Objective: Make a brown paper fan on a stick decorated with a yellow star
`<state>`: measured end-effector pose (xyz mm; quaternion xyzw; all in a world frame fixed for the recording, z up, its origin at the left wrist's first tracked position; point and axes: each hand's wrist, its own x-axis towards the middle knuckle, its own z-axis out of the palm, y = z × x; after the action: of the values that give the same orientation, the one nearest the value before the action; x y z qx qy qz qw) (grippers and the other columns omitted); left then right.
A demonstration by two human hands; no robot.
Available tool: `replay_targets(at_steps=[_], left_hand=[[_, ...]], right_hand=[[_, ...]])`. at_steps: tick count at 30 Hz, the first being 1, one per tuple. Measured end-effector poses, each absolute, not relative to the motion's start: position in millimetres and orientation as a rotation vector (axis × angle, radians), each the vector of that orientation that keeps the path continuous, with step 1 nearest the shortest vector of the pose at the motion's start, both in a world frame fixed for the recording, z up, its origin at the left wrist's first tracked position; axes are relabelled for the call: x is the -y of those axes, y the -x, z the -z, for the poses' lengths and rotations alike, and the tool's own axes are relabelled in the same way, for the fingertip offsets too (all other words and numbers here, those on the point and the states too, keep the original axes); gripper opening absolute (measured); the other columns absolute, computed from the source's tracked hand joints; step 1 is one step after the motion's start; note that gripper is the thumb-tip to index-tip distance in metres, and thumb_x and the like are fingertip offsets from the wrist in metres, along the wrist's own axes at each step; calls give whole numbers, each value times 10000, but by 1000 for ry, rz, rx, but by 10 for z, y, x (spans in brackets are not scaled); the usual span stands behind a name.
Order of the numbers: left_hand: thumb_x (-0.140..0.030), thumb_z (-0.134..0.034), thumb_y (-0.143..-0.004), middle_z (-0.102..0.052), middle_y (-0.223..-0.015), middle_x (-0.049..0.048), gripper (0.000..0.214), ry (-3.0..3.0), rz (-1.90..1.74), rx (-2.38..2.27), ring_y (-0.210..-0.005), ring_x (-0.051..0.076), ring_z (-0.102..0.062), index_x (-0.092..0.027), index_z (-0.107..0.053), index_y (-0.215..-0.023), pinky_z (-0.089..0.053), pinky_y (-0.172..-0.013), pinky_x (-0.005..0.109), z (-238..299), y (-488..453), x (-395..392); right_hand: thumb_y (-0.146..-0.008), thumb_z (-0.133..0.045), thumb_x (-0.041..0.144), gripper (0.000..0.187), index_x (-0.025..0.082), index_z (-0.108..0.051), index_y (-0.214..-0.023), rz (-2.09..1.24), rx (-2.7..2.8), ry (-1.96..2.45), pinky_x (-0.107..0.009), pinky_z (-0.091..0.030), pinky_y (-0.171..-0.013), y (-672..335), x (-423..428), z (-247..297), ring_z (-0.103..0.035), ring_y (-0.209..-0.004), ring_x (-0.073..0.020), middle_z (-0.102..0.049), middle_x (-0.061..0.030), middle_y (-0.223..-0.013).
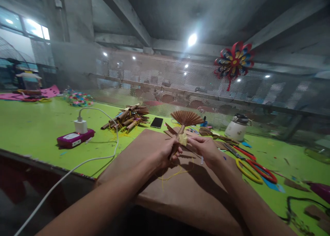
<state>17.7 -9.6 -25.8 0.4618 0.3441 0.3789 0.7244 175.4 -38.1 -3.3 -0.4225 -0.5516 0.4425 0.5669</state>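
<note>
My left hand [166,152] is closed around the rolled stem of a brown paper craft [187,118], which has a pleated fan at its top and a smaller folded piece at its left side. A pale yellow paper flower [183,139] sits against the stem, just above my left fingers. From the right, my right hand [207,149] pinches the flower's edge between thumb and fingers. Yellow thread [175,174] trails below over the brown covered board [134,153]. The lower end of the stem is partly hidden by my left hand.
Scissors with red and yellow handles [254,170] lie right of the board. Behind them stands a white pot [235,128]. A phone [156,122] and a pile of brown paper rolls [129,117] lie behind. Left is a purple power strip [76,138] with a charger and white cable.
</note>
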Motion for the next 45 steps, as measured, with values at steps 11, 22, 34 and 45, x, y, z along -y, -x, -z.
replay_targets(at_steps=[11, 22, 34, 45], left_hand=[[-278, -448, -698, -520, -556, -21, 126, -1050, -892, -682, -385, 58, -375, -171, -495, -743, -200, -365, 160, 298, -220, 88], [-303, -441, -728, -525, -530, 11, 187, -1203, -923, -645, -371, 58, -373, -154, -504, -634, -232, -365, 187, 252, -232, 155], [-321, -460, -731, -566, -586, 37, 209, -1253, -957, -619, -417, 72, -421, -149, -529, -634, -255, -377, 193, 280, -248, 149], [-314, -454, -721, -545, -554, 22, 188, -1227, -906, -621, -400, 74, -402, -163, -507, -622, -254, -382, 196, 246, -243, 185]], right_hand=[[-629, -769, 399, 333, 140, -632, -788, -1269, 1198, 836, -191, -87, -364, -1814, 362, -22, -164, -361, -19, -300, 120, -408], [-500, -808, 449, 459, 118, -663, -782, -1151, 1075, 957, -197, -84, -372, -1647, 359, -2, -190, -345, -16, -345, 111, -375], [-486, -799, 429, 442, 117, -683, -775, -1038, 964, 937, -190, -111, -369, -1527, 376, 9, -223, -345, -26, -354, 104, -366], [-469, -796, 416, 414, 120, -686, -738, -952, 928, 944, -208, -93, -380, -1502, 411, -27, -210, -370, -33, -362, 95, -397]])
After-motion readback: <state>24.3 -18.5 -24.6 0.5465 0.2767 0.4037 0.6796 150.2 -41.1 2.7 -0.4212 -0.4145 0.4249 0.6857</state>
